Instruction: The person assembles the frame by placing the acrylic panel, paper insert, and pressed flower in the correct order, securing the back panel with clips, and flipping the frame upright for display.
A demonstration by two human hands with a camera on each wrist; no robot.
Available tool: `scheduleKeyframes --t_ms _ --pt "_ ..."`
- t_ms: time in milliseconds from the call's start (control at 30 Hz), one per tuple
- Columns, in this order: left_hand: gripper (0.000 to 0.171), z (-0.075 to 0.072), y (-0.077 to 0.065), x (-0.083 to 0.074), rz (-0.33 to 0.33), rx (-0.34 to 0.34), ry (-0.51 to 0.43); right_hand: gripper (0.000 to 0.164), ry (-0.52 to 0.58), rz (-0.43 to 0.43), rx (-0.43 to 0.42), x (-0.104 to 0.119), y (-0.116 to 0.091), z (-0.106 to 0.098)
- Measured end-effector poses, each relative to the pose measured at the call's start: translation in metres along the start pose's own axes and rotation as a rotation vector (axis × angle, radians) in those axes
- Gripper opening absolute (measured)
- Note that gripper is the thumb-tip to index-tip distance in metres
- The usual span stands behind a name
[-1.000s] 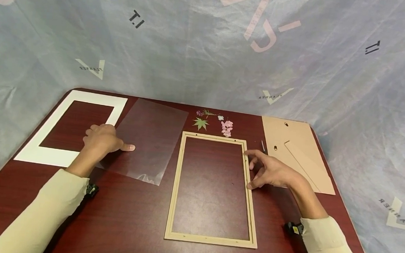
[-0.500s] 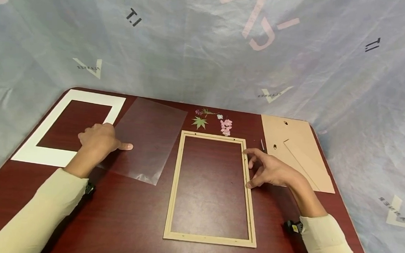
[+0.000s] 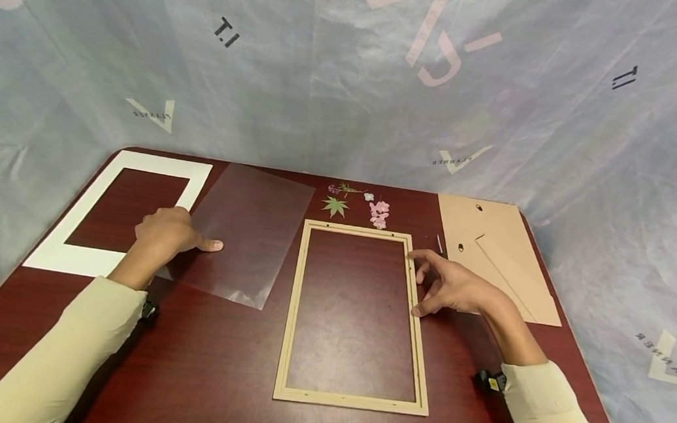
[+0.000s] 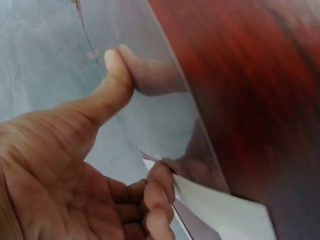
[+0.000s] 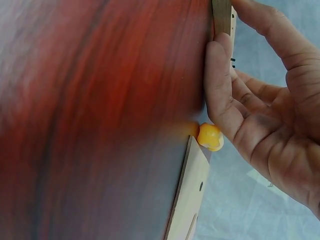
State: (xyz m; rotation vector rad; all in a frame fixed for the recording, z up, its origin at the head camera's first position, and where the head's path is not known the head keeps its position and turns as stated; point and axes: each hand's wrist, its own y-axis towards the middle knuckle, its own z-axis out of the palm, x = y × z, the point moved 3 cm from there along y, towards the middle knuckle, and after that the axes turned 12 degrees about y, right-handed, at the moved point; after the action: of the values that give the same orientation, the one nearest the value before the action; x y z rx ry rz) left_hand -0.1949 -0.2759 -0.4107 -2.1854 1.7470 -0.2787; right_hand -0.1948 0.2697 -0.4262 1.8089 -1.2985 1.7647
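On the clear plastic sheet [image 3: 254,232] my left hand [image 3: 166,231] rests with its thumb stretched out over the surface. In the left wrist view, the left thumb [image 4: 117,80] touches the clear sheet [image 4: 165,120], and the other fingers [image 4: 159,185] bend at its edge, by the white mat board [image 4: 220,205]. My right hand [image 3: 451,283] lies beside the pale wooden picture frame [image 3: 291,319], thumb and index fingertip spread apart on its right side. The right wrist view has the right thumb [image 5: 217,80] right at the frame's bar [image 5: 221,20].
The white mat [image 3: 84,262] lies at the left. Behind the frame are a green leaf [image 3: 335,206], pink flowers [image 3: 379,213] and small sprigs [image 3: 346,188]. A tan backing board [image 3: 512,250] lies right, near a slim pointed tool [image 3: 439,245]. A small yellow thing [image 5: 210,137] shows below the thumb.
The left hand and the clear sheet shift very slightly left. The right hand and the frame keep their places.
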Motion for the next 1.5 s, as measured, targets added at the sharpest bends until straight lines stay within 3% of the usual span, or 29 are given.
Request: scheduleKeyframes --t_ms 200,633,1000,1200,1300,1433,1500 --pt "0.127 0.005 0.004 0.008 -0.01 0.044 -0.011 0.11 0.012 0.006 0.0 0.0 0.0 0.001" --pt "0.137 0.001 0.001 0.009 -0.025 -0.018 0.001 0.11 -0.009 0.006 -0.002 0.0 0.0 0.001" --pt "0.145 0.005 0.004 0.019 -0.013 -0.054 -0.067 0.108 0.004 -0.001 -0.008 -0.001 0.0 -0.001" --pt "0.131 0.009 0.002 0.024 0.009 -0.061 -0.074 0.109 0.013 0.004 -0.006 -0.001 0.001 -0.001" --pt "0.105 0.007 0.0 0.026 0.028 -0.05 -0.09 0.11 0.017 0.005 -0.008 -0.001 0.0 -0.001" --pt "0.056 0.001 0.0 0.031 0.066 -0.031 -0.115 0.11 0.011 0.002 -0.009 -0.001 0.0 0.0" --pt "0.046 -0.002 0.001 0.034 0.091 -0.028 -0.125 0.11 0.003 0.004 -0.011 -0.001 0.0 0.0"
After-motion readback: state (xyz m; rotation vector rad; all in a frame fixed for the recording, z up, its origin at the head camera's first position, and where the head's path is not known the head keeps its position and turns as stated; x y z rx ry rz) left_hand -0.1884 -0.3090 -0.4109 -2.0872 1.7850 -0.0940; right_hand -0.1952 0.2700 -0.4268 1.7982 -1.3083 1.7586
